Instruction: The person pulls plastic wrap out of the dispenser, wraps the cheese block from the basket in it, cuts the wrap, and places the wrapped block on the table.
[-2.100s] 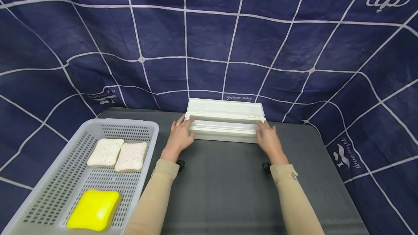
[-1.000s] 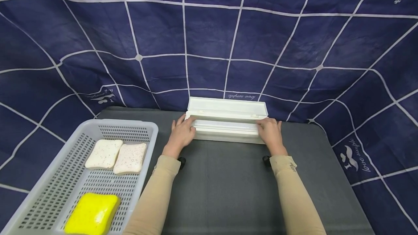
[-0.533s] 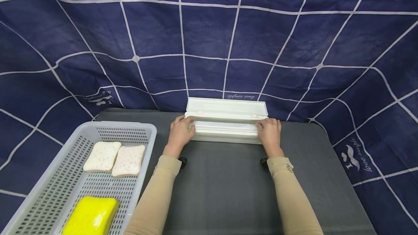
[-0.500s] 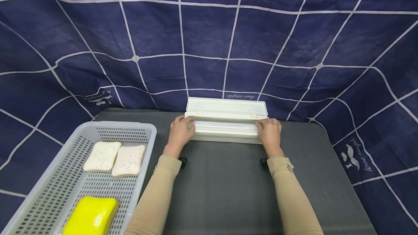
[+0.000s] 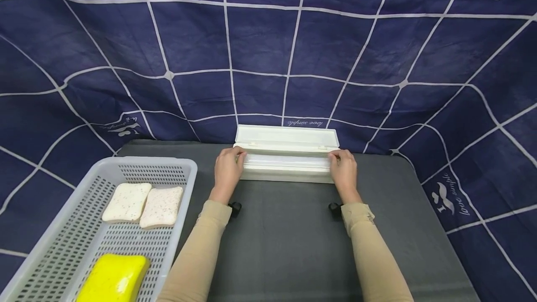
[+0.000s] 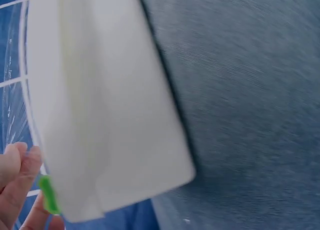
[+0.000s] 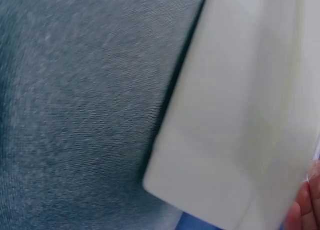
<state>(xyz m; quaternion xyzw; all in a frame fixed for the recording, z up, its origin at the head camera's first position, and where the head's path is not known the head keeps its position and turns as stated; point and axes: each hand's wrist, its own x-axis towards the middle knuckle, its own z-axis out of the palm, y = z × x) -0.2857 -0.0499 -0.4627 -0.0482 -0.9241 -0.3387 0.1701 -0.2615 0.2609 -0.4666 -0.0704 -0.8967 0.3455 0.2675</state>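
Note:
A long white cling film dispenser (image 5: 289, 175) sits at the back of the table, its lid (image 5: 287, 136) raised toward the curtain. At its left end my left hand (image 5: 228, 171) pinches clear cling film (image 6: 14, 110) between thumb and fingertip; the film stretches taut from there in the left wrist view. Just beside those fingers is a small green piece (image 6: 48, 195) on the dispenser's end. My right hand (image 5: 344, 171) is at the right end, thumb and fingers together on the film's other side. Only a few right fingertips (image 7: 312, 190) show in the right wrist view.
A grey perforated basket (image 5: 190, 185) stands on the left, holding two white speckled bread-slice shapes (image 5: 127, 202) (image 5: 161, 207) and a yellow one (image 5: 113, 278). A dark blue gridded curtain (image 5: 264, 50) hangs behind the grey table (image 5: 285, 246).
The thumbs and fingers, spread at the dispenser's ends before, have come together in a pinch. The left fingers have lifted slightly from the box. The lid stays raised.

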